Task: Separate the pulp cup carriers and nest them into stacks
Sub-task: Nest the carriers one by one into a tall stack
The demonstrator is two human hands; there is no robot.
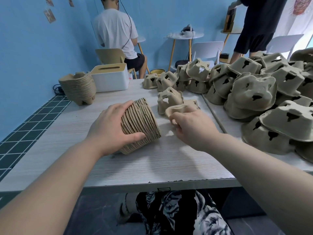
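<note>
A nested stack of brown pulp cup carriers (141,122) lies tilted on its side on the pale wooden table (152,163). My left hand (110,126) grips it, fingers over the top and thumb along the near side. My right hand (191,126) pinches the rim of a single loose carrier (177,108) just right of the stack. Another loose carrier (169,99) sits right behind it. A tall finished stack (79,89) stands at the table's far left.
A large heap of loose carriers (254,92) fills the right and far side of the table. A white tissue box (111,78) stands behind the finished stack. Two people, chairs and small round tables are beyond the table.
</note>
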